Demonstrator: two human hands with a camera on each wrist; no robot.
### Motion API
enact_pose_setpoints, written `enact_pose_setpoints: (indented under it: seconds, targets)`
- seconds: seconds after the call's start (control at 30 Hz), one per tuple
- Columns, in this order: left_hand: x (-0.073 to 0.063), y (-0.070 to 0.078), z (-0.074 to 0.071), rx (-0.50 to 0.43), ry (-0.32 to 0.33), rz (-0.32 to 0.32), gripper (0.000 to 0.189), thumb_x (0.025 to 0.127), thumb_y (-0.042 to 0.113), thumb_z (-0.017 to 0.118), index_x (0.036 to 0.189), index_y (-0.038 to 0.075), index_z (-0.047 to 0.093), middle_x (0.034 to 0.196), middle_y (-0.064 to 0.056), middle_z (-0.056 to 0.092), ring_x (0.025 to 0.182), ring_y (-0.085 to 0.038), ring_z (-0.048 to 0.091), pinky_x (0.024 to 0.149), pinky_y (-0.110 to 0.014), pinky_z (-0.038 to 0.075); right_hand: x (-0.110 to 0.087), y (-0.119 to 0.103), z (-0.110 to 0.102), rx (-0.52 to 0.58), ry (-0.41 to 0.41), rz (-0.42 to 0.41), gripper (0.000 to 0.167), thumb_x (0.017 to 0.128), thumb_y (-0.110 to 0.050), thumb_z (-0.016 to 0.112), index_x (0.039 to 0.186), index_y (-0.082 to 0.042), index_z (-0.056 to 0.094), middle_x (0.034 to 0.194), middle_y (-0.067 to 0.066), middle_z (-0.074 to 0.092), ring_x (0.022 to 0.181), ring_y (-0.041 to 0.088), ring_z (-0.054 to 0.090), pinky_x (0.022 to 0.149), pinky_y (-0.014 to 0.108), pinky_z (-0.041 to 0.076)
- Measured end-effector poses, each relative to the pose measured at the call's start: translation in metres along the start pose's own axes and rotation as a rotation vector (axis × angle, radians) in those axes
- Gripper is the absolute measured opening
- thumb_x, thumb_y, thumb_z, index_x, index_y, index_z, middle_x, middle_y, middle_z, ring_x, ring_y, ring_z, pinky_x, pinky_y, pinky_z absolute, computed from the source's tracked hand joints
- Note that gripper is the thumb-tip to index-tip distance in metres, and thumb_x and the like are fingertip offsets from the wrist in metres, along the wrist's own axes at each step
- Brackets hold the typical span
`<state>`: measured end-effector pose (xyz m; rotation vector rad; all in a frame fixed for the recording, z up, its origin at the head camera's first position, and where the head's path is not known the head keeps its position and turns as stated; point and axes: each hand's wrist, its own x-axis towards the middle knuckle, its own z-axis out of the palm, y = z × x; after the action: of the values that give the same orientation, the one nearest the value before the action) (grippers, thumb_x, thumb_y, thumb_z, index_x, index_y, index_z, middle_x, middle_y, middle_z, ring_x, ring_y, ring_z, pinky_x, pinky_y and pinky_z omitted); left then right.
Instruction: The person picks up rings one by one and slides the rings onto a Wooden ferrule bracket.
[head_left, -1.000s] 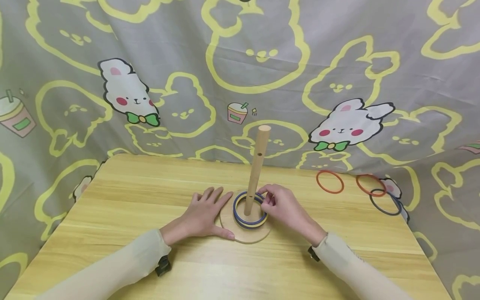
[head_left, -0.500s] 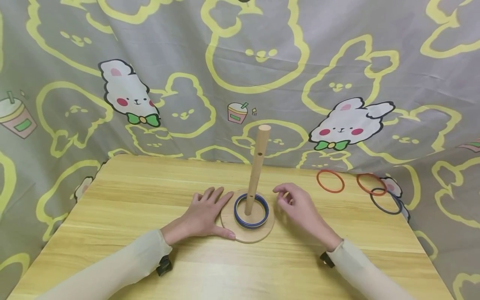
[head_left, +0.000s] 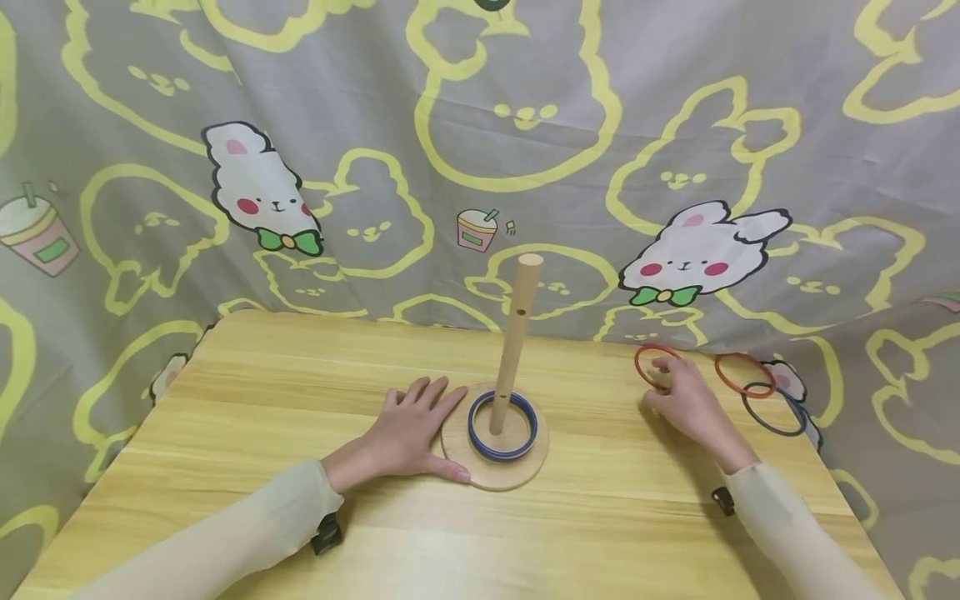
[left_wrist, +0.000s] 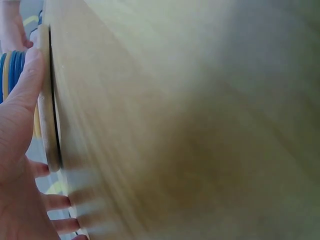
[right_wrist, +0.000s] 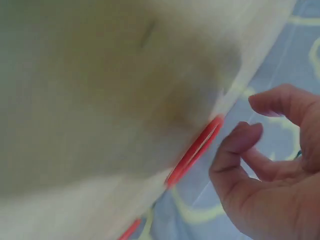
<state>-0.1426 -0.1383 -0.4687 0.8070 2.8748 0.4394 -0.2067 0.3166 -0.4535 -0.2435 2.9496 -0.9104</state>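
Observation:
A round wooden base (head_left: pixel 510 477) carries an upright wooden post (head_left: pixel 513 346). Blue rings and a yellow one are stacked round the post's foot; the stack (left_wrist: pixel 12 75) shows edge-on in the left wrist view. My left hand (head_left: pixel 405 433) lies spread at the base's left side, thumb on its rim and the other fingers reaching to the tabletop. Out to the right, my right hand (head_left: pixel 692 406) hovers over a red ring (head_left: pixel 637 363), covering part of it. In the right wrist view, its bent thumb and fingers stand apart, beside the red ring (right_wrist: pixel 179 173) with a gap between.
Farther right on the table (head_left: pixel 300 367), another red ring (head_left: pixel 717 375) overlaps a dark blue ring (head_left: pixel 772 432) near the right edge. A grey curtain (head_left: pixel 360 100) with yellow outlines and rabbit prints hangs behind the table.
My right hand has left the stacked rings and moved right, over to the nearer red ring. The upper blue ring has settled flat on the stack. My left hand stays put.

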Motion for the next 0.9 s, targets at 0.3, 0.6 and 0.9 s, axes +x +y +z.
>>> enact_pose_setpoints:
  seconds: [0.3, 0.6, 0.9]
  targets:
    - [0.001, -0.002, 0.004, -0.005, -0.011, -0.006, 0.132, 0.074, 0.091, 0.076, 0.173, 0.015, 0.033, 0.171, -0.027, 0.032, 0.154, -0.055, 0.03, 0.103, -0.066, 0.035, 0.007, 0.02, -0.009, -0.177, -0.039, -0.037, 0.017, 0.09, -0.006, 0.075, 0.101, 0.007, 0.072, 0.108, 0.025, 0.063, 0.099, 0.039, 0.057, 0.088, 0.058, 0.05]
    - [0.0, 0.003, 0.001, -0.022, -0.003, 0.002, 0.131, 0.075, 0.089, 0.077, 0.172, 0.011, 0.034, 0.17, -0.029, 0.033, 0.152, -0.057, 0.032, 0.102, -0.067, 0.035, -0.015, -0.023, 0.013, -0.194, -0.135, -0.189, 0.015, 0.089, -0.004, 0.076, 0.098, -0.005, 0.065, 0.084, -0.001, 0.06, 0.077, 0.016, 0.055, 0.071, 0.038, 0.048]
    - [0.003, 0.0, 0.001, -0.003, -0.03, -0.013, 0.131, 0.076, 0.088, 0.077, 0.174, 0.014, 0.032, 0.173, -0.027, 0.03, 0.155, -0.056, 0.028, 0.105, -0.066, 0.034, -0.062, -0.087, 0.014, -0.233, -0.148, -0.38, 0.037, 0.081, 0.002, 0.072, 0.117, 0.0, 0.068, 0.07, -0.011, 0.045, 0.063, 0.002, 0.041, 0.061, 0.027, 0.04]
